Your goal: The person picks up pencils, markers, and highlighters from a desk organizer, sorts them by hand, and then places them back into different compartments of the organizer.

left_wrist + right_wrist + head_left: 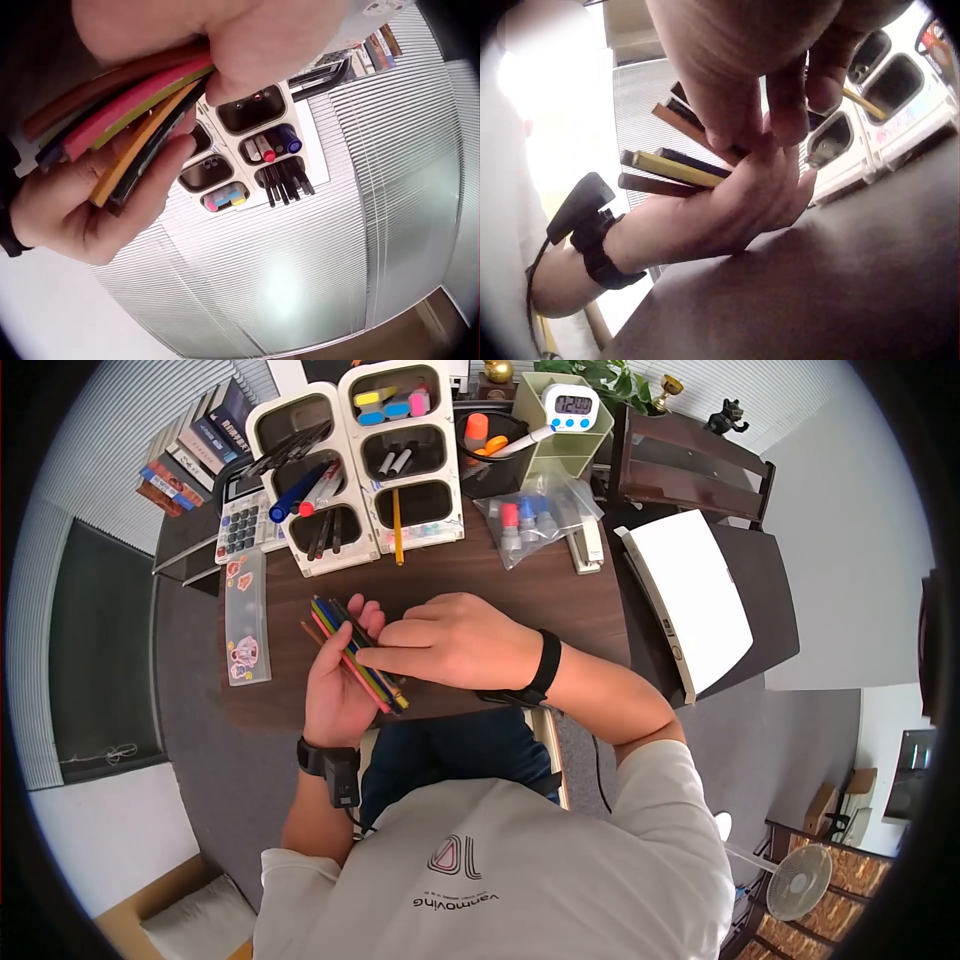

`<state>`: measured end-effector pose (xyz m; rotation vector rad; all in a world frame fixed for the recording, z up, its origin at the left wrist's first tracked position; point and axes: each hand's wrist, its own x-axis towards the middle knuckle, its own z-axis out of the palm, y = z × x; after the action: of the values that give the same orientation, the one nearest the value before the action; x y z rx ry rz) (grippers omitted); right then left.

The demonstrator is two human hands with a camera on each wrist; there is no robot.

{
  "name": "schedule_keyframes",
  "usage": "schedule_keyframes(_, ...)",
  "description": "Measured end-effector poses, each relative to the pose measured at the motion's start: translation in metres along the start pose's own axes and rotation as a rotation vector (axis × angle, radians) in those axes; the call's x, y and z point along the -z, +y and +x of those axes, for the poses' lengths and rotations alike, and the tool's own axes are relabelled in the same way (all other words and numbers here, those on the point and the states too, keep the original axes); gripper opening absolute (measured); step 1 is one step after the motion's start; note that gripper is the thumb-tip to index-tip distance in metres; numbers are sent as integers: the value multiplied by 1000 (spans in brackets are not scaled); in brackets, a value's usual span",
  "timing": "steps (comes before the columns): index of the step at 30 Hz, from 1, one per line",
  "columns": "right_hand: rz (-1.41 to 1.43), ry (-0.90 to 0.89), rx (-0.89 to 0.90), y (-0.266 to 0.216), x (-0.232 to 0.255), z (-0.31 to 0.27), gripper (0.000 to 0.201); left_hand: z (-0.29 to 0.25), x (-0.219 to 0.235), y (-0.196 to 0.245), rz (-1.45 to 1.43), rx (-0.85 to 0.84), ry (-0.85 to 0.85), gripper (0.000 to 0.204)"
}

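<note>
Pale shirt (590,860) showed nearest, pencils (381,686) over the table's (560,600) near edge.
Left hand (333,695) gripped the pencils; the right hand (450,645) touched them, whether pinching any was unclear. Open tabletop stretched between them and the white organizer (358,490); grey floor (210,660) lay beyond the table's sides.

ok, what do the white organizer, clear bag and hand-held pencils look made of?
Organizer: probably hard plastic, smooth; rounded, moulded-looking openings.
Bag: thin clear plastic film; creased, contents show through.
Pencils: likely painted wood; slim coloured barrels, plastic not ruled out.
</note>
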<state>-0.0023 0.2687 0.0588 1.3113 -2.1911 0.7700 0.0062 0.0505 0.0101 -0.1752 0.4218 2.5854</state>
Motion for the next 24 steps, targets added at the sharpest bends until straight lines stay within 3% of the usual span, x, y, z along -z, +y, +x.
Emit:
schedule_keyframes(4,-72,44,21,-5,8,3,39,3,2,1,-19,-26,69,41)
schedule_keyframes(7,71,199,61,-8,22,2,33,4,2,3,-35,10,-70,44)
schedule_keyframes(9,-46,458,47,-3,40,1,31,1,-12,0,160,-44,154,51)
schedule_keyframes(12,-203,503,-227,12,38,5,23,-3,-19,2,184,21,65,59)
schedule_keyframes(13,-207,506,-230,18,32,6,23,-3,-20,3,184,22,50,64)
schedule_keyframes(15,-275,364,-432,31,15,2,26,-2,-14,4,208,38,-5,65)
schedule_keyframes(17,-268,316,-453,37,5,-1,27,-1,-11,5,228,53,-58,65)
schedule_keyframes(24,-203,231,-528,40,-6,8,32,-1,-21,-1,326,23,30,61)
